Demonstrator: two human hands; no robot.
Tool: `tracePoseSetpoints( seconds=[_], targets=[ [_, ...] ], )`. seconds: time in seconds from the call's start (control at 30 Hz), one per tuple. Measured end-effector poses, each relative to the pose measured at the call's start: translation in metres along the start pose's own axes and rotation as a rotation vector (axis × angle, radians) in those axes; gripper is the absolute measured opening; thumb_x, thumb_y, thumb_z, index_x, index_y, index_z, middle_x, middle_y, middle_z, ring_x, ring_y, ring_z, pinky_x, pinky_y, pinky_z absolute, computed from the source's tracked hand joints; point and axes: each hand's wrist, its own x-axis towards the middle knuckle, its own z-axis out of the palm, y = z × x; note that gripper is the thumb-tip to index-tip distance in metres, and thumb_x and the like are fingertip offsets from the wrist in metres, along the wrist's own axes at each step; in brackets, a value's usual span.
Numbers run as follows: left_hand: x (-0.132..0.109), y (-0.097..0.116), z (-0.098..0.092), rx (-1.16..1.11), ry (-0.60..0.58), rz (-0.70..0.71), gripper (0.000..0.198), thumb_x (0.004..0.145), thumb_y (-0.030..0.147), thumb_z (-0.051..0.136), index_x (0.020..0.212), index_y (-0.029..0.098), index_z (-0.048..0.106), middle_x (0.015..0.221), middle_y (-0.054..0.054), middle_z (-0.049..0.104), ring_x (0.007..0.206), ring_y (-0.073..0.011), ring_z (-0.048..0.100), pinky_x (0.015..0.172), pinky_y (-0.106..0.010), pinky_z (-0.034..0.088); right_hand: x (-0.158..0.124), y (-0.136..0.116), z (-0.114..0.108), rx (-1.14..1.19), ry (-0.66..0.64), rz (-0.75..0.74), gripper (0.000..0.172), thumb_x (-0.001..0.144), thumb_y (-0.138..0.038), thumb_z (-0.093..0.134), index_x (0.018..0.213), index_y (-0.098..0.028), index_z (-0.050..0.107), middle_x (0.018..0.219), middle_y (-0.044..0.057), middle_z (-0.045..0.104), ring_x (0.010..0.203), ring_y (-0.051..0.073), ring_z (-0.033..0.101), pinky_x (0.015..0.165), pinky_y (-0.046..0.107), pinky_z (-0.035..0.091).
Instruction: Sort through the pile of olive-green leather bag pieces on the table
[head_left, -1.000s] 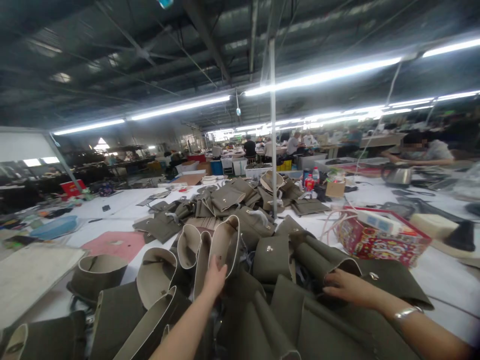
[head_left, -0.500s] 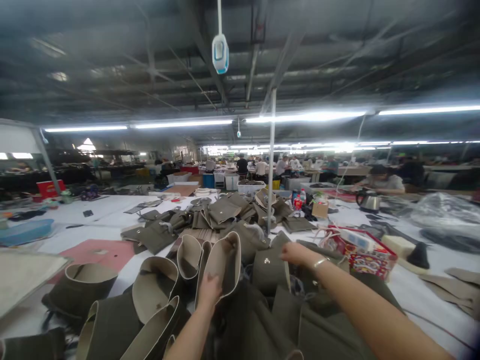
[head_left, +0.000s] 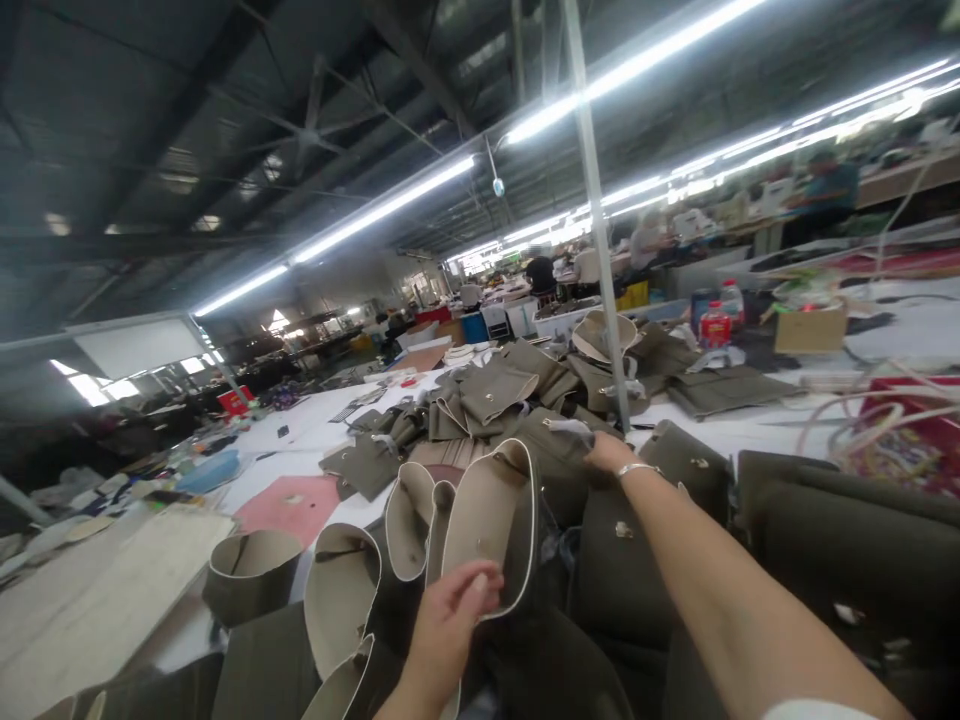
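My left hand [head_left: 459, 605] is closed at the lower rim of an open dark olive bag [head_left: 491, 510] with beige lining and white edging. My right hand [head_left: 609, 455] reaches further into the heap, its fingers bent round the upper edge of another dark bag [head_left: 600, 540] with a metal clasp; the fingertips are partly hidden. Beside it a bag [head_left: 551, 450] carries a piece of grey wrap. More open bags stand on the left, among them a round-mouthed bag [head_left: 341, 590] and a smaller bag [head_left: 255, 575].
A metal post [head_left: 596, 220] rises behind the heap. Beyond lie stacked bags [head_left: 495, 385], a red-labelled bottle [head_left: 715, 325] and a cardboard box [head_left: 810, 330]. At left are a pink sheet [head_left: 289, 507], a pale board [head_left: 120, 580] and a blue tray [head_left: 210, 470]. Several people work in the background.
The view has turned and tilted, so the lights now slant. My right hand has moved from a clasped flap to a bag deeper in the heap. My left hand stays at the open bag.
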Motion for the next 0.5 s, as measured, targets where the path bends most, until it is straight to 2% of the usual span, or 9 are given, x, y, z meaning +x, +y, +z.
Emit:
tracePoseSetpoints(
  seconds=[0.07, 0.1, 0.17, 0.27, 0.3, 0.33, 0.37, 0.4, 0.5],
  targets=[
    [0.0, 0.004, 0.0, 0.308, -0.085, 0.156, 0.033, 0.083, 0.041, 0.056, 0.104, 0.018, 0.066, 0.113, -0.011, 0.059, 0.107, -0.023, 0.056, 0.095, -0.037, 0.046, 0.004, -0.005, 0.001, 0.007, 0.009, -0.081, 0.02, 0.073, -0.019, 0.061, 0.09, -0.007, 0.064, 0.091, 0.014, 0.065, 0.081, 0.02, 0.06, 0.065, 0.024, 0.039],
    [0.0, 0.003, -0.001, 0.362, -0.083, 0.19, 0.031, 0.084, 0.04, 0.055, 0.103, 0.018, 0.066, 0.112, -0.011, 0.059, 0.107, -0.0225, 0.056, 0.095, -0.037, 0.046, 0.004, -0.01, -0.002, 0.012, 0.026, -0.129, 0.016, 0.074, -0.021, 0.061, 0.085, -0.01, 0.064, 0.09, 0.012, 0.065, 0.082, 0.019, 0.059, 0.066, 0.023, 0.038],
    [0.005, -0.002, -0.003, 0.19, 0.054, 0.126, 0.032, 0.082, 0.042, 0.057, 0.097, 0.015, 0.066, 0.106, -0.012, 0.061, 0.1, -0.0232, 0.059, 0.09, -0.038, 0.049, 0.0, -0.023, -0.018, 0.029, 0.086, -0.218, 0.017, 0.08, -0.028, 0.057, 0.086, -0.013, 0.062, 0.09, 0.007, 0.064, 0.083, 0.016, 0.057, 0.067, 0.022, 0.036],
    [0.015, -0.013, -0.011, -0.384, 0.375, -0.039, 0.034, 0.079, 0.042, 0.059, 0.092, 0.011, 0.059, 0.1, -0.014, 0.062, 0.094, -0.0252, 0.063, 0.084, -0.041, 0.052, -0.018, -0.046, -0.063, 0.005, 0.278, -0.341, 0.024, 0.088, -0.035, 0.046, 0.091, -0.015, 0.059, 0.093, 0.005, 0.062, 0.083, 0.014, 0.055, 0.068, 0.022, 0.034],
    [0.018, -0.017, -0.015, -0.45, 0.44, -0.035, 0.033, 0.079, 0.041, 0.058, 0.092, 0.011, 0.057, 0.1, -0.014, 0.062, 0.095, -0.0255, 0.062, 0.086, -0.042, 0.051, -0.029, -0.054, -0.08, -0.055, 0.37, -0.398, 0.023, 0.089, -0.033, 0.045, 0.092, -0.015, 0.058, 0.093, 0.005, 0.062, 0.083, 0.014, 0.054, 0.067, 0.024, 0.033],
    [0.019, -0.02, -0.018, -0.388, 0.453, 0.008, 0.032, 0.08, 0.041, 0.056, 0.093, 0.011, 0.057, 0.1, -0.014, 0.062, 0.096, -0.0254, 0.062, 0.088, -0.043, 0.05, -0.042, -0.059, -0.097, -0.155, 0.456, -0.468, 0.021, 0.089, -0.03, 0.044, 0.093, -0.016, 0.059, 0.093, 0.006, 0.061, 0.082, 0.015, 0.053, 0.066, 0.025, 0.031],
    [0.019, -0.023, -0.02, -0.203, 0.403, 0.083, 0.032, 0.081, 0.041, 0.055, 0.096, 0.012, 0.057, 0.103, -0.015, 0.062, 0.099, -0.0255, 0.061, 0.09, -0.044, 0.049, -0.059, -0.064, -0.112, -0.283, 0.521, -0.554, 0.019, 0.089, -0.026, 0.044, 0.095, -0.016, 0.059, 0.091, 0.007, 0.06, 0.08, 0.015, 0.053, 0.066, 0.027, 0.03],
    [0.017, -0.026, -0.022, 0.069, 0.3, 0.187, 0.034, 0.082, 0.041, 0.054, 0.1, 0.013, 0.058, 0.107, -0.015, 0.061, 0.103, -0.0261, 0.059, 0.091, -0.045, 0.047, -0.079, -0.066, -0.124, -0.421, 0.56, -0.646, 0.019, 0.089, -0.022, 0.044, 0.098, -0.016, 0.059, 0.089, 0.007, 0.06, 0.078, 0.015, 0.052, 0.066, 0.028, 0.028],
    [0.006, -0.029, -0.02, 0.946, -0.121, 0.55, 0.039, 0.086, 0.036, 0.049, 0.119, 0.016, 0.057, 0.111, -0.013, 0.061, 0.107, -0.0261, 0.056, 0.101, -0.05, 0.037, -0.153, -0.064, -0.139, -0.711, 0.557, -0.883, 0.024, 0.09, -0.018, 0.041, 0.107, -0.017, 0.057, 0.083, 0.007, 0.057, 0.073, 0.015, 0.05, 0.068, 0.031, 0.028]
  ],
)
